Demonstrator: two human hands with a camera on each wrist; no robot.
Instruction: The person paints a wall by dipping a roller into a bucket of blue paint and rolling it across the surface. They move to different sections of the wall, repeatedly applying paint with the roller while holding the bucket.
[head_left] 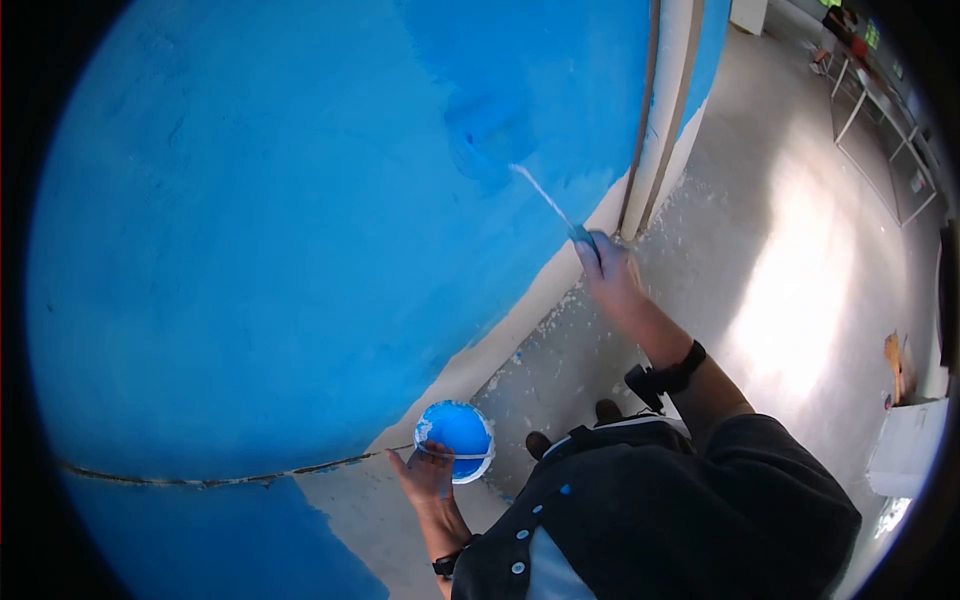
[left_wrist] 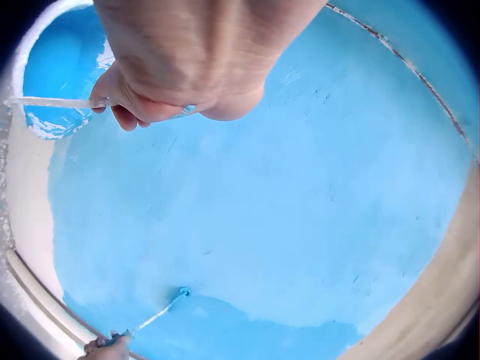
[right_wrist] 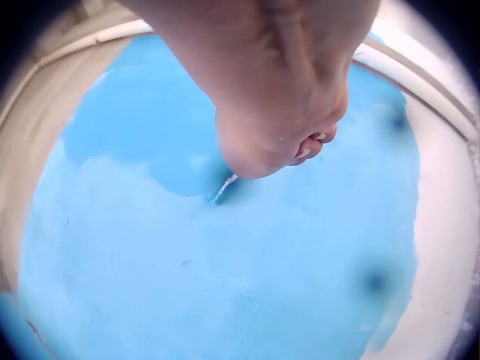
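In the head view my right hand (head_left: 612, 278) grips the dark handle of a thin tool (head_left: 542, 192) whose far end meets the blue wall (head_left: 300, 220). Darker blue paint surrounds that end; the tool's head is indistinct. The right wrist view shows my right hand (right_wrist: 285, 127) curled, with part of the rod (right_wrist: 225, 187) beyond it. My left hand (head_left: 428, 475) holds a white bucket (head_left: 488, 470) of blue paint by its handle, low beside the wall. The left wrist view has the handle (left_wrist: 56, 103) running into the fingers of my left hand (left_wrist: 187, 67).
A pale vertical frame (head_left: 672, 110) borders the wall's right side. The grey floor (head_left: 720, 230) is speckled with paint near the wall. At the far upper right a person (head_left: 835, 30) stands by a metal frame (head_left: 890, 150). A white container (head_left: 905, 450) is at the right edge.
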